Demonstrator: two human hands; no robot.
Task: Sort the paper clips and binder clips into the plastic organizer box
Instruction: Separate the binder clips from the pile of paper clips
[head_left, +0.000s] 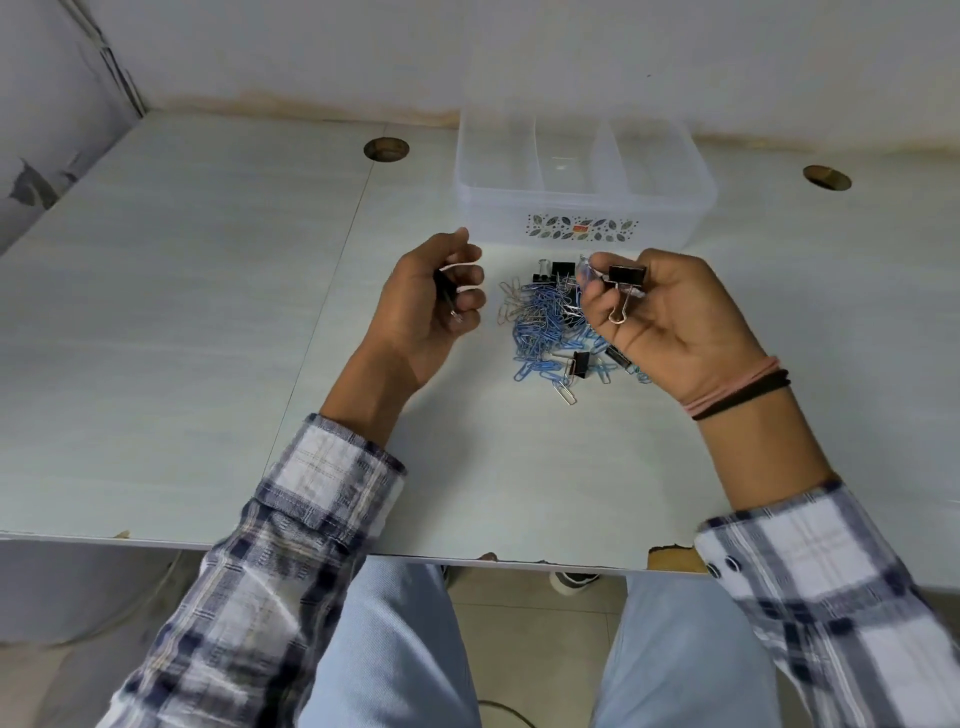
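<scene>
A heap of blue and silver paper clips (545, 327) mixed with black binder clips (581, 364) lies on the pale table (208, 312), midway between its front and back edges. Just behind the heap, toward the table's back edge, stands the clear plastic organizer box (584, 182), its compartments open. The right hand (670, 322) hovers over the heap's right side, fingers pinching a black binder clip (626, 280) with its wire handle hanging. The left hand (431, 306), just left of the heap, curls closed around a small dark clip (448, 299).
</scene>
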